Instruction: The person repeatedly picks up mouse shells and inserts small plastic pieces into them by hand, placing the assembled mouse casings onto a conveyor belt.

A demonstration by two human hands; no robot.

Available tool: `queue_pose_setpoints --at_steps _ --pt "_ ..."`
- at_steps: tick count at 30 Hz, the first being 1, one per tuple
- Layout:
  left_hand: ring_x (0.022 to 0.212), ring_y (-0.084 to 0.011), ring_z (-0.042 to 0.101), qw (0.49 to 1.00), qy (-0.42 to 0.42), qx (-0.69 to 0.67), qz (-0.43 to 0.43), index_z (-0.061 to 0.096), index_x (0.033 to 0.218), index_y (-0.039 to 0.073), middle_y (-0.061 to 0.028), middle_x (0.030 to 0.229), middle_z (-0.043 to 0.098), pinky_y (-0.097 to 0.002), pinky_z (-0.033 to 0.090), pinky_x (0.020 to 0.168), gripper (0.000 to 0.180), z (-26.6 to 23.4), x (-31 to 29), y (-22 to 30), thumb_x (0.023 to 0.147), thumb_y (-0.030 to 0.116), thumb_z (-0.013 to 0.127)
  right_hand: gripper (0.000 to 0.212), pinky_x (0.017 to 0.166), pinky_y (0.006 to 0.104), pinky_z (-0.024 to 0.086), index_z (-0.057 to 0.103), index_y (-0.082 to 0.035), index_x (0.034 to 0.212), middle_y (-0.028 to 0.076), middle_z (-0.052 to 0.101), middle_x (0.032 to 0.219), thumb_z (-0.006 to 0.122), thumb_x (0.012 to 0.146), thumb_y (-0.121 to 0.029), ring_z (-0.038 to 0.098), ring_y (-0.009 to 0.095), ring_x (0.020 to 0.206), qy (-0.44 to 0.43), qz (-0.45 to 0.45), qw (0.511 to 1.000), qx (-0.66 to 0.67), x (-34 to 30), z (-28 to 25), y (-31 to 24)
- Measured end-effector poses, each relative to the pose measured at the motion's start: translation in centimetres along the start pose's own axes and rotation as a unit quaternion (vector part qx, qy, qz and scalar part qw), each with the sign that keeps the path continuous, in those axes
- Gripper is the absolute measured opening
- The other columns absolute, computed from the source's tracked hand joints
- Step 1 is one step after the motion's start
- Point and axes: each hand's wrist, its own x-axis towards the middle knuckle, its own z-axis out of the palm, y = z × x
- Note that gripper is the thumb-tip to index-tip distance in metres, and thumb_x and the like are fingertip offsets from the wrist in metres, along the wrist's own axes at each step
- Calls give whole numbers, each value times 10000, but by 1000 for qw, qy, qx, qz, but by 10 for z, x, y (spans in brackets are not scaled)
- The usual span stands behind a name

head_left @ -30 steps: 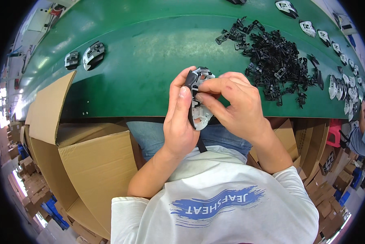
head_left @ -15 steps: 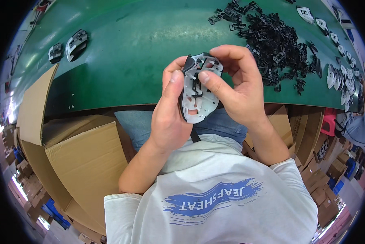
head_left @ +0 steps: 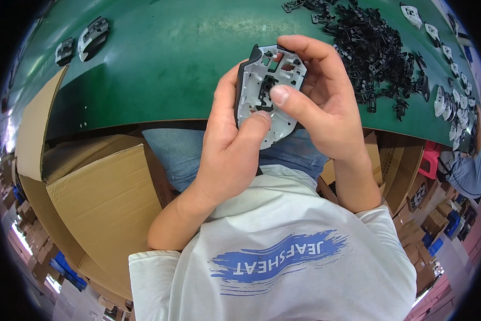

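Observation:
Between both hands, over the table's near edge, is a computer mouse shell [head_left: 282, 122], its white ribbed inside facing up and its rim black. A small black plastic part [head_left: 266, 88] sits in the middle of the shell. My left hand [head_left: 229, 147] is closed around the shell's left side, its thumb pressing inside just below the black part. My right hand [head_left: 331, 115] grips the far right edge with its fingers, and its thumb tip rests beside the black part. The fingers beneath the shell are partly hidden.
A heap of black plastic parts [head_left: 371, 53] lies on the green table [head_left: 160, 69] at the far right. Several white-and-black shells [head_left: 449, 104] line the right side. Two more shells [head_left: 93, 37] lie far left. An open cardboard box [head_left: 104, 198] stands at my left.
My left thumb has moved from the shell's left rim onto its inside, beside the black part. The shell sits higher in view and is turned slightly. My right hand keeps its grip.

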Motion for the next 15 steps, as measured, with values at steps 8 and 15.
queue_pose_setpoints --at_steps 8,15 --pt "1186 -192 662 990 50 81 104 489 1505 -55 -141 1338 674 -342 541 1044 532 -2 8 -21 974 -32 501 825 1103 372 568 390 -41 1657 116 461 1556 667 893 101 616 194 1334 -28 -96 985 -143 -13 15 8" --pt "1209 -181 669 968 62 183 158 508 1498 -63 -154 1386 698 -338 529 1064 545 -8 6 -34 954 -58 470 778 1032 358 592 418 3 1614 141 516 1610 679 887 100 670 238 1255 -15 -101 981 -164 -15 19 12"
